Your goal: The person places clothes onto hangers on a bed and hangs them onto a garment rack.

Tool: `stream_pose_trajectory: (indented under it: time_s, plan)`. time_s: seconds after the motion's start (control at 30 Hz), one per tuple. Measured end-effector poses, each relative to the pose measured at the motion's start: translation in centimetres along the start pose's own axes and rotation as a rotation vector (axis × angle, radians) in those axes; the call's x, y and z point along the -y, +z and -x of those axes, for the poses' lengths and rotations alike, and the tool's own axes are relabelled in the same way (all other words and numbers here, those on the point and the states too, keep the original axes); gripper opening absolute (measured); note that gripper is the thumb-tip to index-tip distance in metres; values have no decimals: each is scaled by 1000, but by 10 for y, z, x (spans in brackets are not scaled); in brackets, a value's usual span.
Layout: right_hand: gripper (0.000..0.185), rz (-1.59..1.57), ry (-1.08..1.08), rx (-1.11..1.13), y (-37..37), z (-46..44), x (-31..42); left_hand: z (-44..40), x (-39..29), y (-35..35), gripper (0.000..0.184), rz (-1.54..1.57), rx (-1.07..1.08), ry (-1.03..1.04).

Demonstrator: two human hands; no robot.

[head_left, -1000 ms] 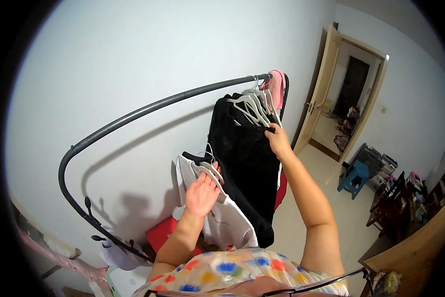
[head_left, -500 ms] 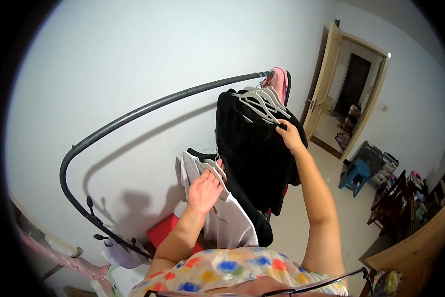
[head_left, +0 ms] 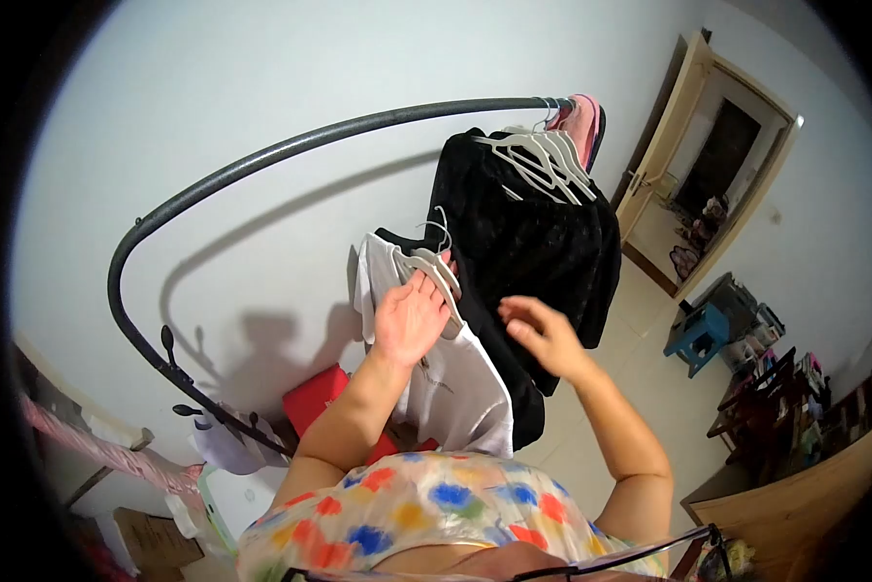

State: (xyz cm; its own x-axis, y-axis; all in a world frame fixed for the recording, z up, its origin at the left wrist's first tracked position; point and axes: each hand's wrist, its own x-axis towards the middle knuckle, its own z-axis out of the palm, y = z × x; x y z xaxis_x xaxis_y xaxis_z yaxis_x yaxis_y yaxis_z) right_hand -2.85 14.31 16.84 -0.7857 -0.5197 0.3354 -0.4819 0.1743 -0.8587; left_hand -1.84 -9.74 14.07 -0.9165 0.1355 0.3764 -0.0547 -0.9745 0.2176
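Note:
My left hand (head_left: 409,318) is closed around light grey hangers (head_left: 443,274), which carry a white T-shirt (head_left: 470,388) and a black garment (head_left: 525,412) behind it. Their metal hooks stick up above my fingers, apart from the rail. Just to the right, my right hand (head_left: 548,339) is in the air with loosely bent fingers, holding nothing. Beyond it, black clothes (head_left: 533,247) hang from the dark clothes rail (head_left: 305,141), with several pale hangers (head_left: 543,160) bunched at their top. A pink cloth (head_left: 581,121) hangs at the rail's far end.
The rail curves down on the left to black pegs, where a pale lilac cap (head_left: 225,444) hangs. A red box (head_left: 312,398) is below, near the wall. To the right stand a blue stool (head_left: 698,333), wooden furniture and an open door (head_left: 664,126).
My right hand has let go of the black clothes by the rail and come down toward the held garments. My left hand keeps its hangers, now slightly higher in view.

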Motion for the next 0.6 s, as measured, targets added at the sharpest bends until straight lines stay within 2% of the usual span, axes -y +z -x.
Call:
stream_pose_trajectory:
  time_s: [0.03,0.07,0.17,0.2,0.3,0.33,0.43,0.6]
  plan:
    - [42,-80,66,58,7,9,1,-1,0,1,68,5,-3,6]
    - [51,-9,55,103,11,16,3,-1,1,2,68,10,-7,10]
    - [55,231,71,132,17,31,7,-4,2,0,68,19,4,22]
    - [45,244,90,74,20,34,7,-5,2,-1,68,22,11,26]
    - [31,348,142,-100,27,36,-7,-8,5,1,68,-28,-7,52]
    - [21,310,79,-217,31,35,-10,-8,4,1,68,-26,-15,45]
    - [21,276,137,-287,18,28,-4,-5,4,3,67,-29,-29,28]
    - [22,207,32,-448,-15,5,-4,3,-4,4,62,-26,3,19]
